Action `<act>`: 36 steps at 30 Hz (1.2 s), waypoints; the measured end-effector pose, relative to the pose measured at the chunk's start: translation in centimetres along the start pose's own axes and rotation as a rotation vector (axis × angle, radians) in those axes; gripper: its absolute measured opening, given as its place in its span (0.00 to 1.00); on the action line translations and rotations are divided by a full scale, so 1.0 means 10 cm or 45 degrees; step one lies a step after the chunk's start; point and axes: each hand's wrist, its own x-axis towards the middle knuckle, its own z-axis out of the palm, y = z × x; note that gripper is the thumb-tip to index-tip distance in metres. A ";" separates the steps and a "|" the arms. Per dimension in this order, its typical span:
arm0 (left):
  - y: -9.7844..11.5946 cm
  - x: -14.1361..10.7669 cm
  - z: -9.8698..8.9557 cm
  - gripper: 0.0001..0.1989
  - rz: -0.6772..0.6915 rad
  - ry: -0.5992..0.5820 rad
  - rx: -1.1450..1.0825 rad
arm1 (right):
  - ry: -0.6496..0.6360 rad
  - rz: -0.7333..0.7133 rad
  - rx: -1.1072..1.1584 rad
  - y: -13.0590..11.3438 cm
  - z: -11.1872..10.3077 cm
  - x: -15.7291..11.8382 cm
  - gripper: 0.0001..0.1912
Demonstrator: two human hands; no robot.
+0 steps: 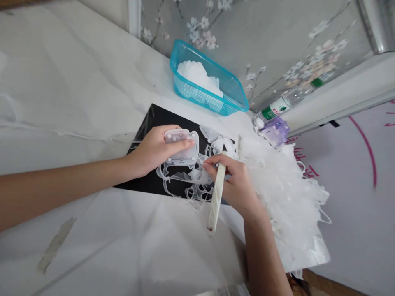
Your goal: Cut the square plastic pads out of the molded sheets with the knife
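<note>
White tool [217, 197] in rt hand [237, 183] — long axis slanted, near end twd wearer.

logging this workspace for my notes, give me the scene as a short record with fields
left grip: holds translucent plastic piece
right grip: holds pale-handled tool; tool tip unclear
beneath hands: black board with loose plastic strips
by the wall: blue basket holding white pieces
right side: pile of whitish plastic, purple piece, green-capped bottle
</note>
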 end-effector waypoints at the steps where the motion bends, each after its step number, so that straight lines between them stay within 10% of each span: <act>1: 0.00 0.00 0.00 0.11 0.000 -0.001 0.000 | -0.023 0.003 -0.026 -0.01 -0.01 0.00 0.05; 11: 0.03 -0.02 0.00 0.11 0.004 -0.086 0.041 | -0.149 -0.019 -0.036 -0.05 -0.05 -0.03 0.03; 21: 0.01 0.01 -0.02 0.12 -0.045 -0.258 -0.004 | 0.634 0.072 0.312 0.00 0.03 -0.04 0.22; 36: -0.04 0.04 -0.03 0.11 0.119 -0.210 0.354 | 0.551 0.032 0.322 -0.06 0.25 -0.01 0.17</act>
